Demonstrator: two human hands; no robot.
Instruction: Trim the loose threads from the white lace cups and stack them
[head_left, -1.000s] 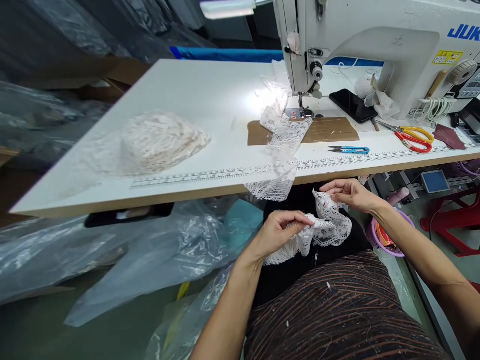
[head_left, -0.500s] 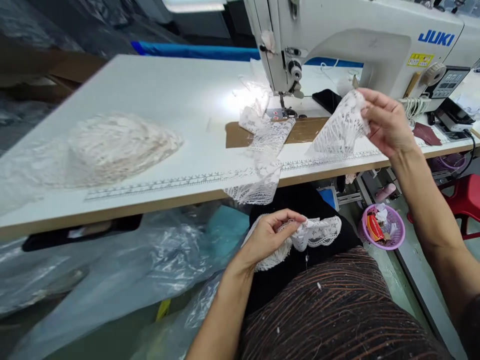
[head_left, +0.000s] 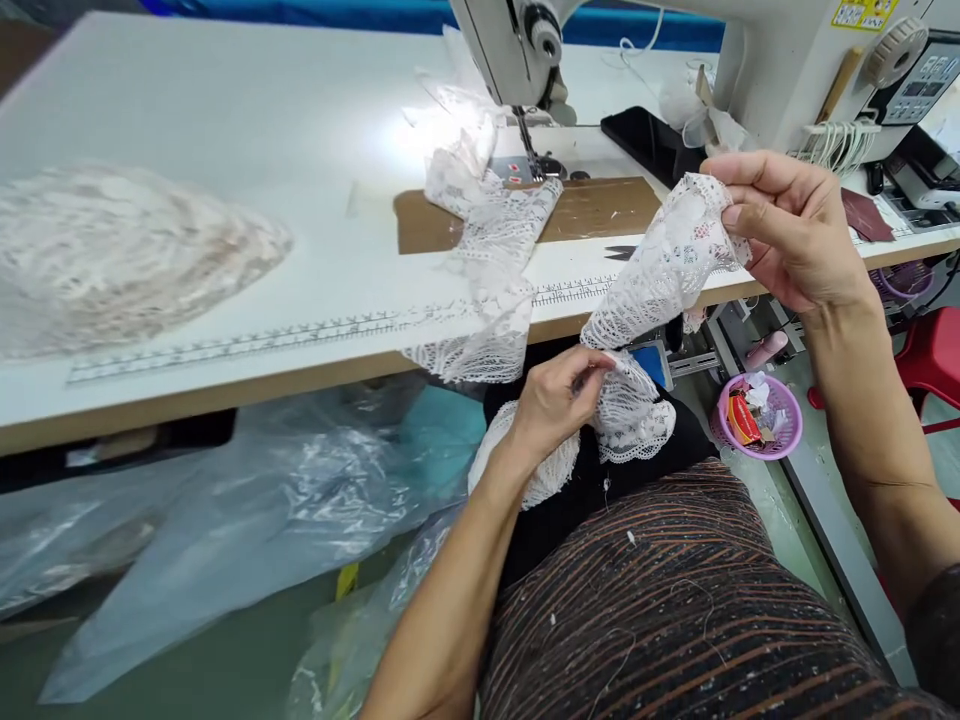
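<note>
White lace (head_left: 652, 265) hangs from my right hand (head_left: 802, 225), whose thumb and fingers pinch its upper end above the table edge. Lower down, over my lap, my left hand (head_left: 559, 400) pinches white lace too, near the bottom of that piece. A scallop-edged lace part (head_left: 637, 430) droops below my left fingers, and a further lace bundle (head_left: 551, 480) lies on my lap behind the hand. Another lace strip (head_left: 499, 240) runs from beside the presser foot (head_left: 531, 145) of the sewing machine (head_left: 502, 45) down over the table edge.
A lace pile (head_left: 135, 250) lies on the left of the white table (head_left: 300, 120). Small scissors (head_left: 620, 252) and a black phone (head_left: 649, 140) lie near the machine. Below are a purple basket (head_left: 784, 440) with scraps, a red stool (head_left: 934, 350) and plastic sheeting (head_left: 300, 500).
The view has shifted downward and to the right. My right hand's lace now stretches down close to my left hand, and scissors have come into sight on the table.
</note>
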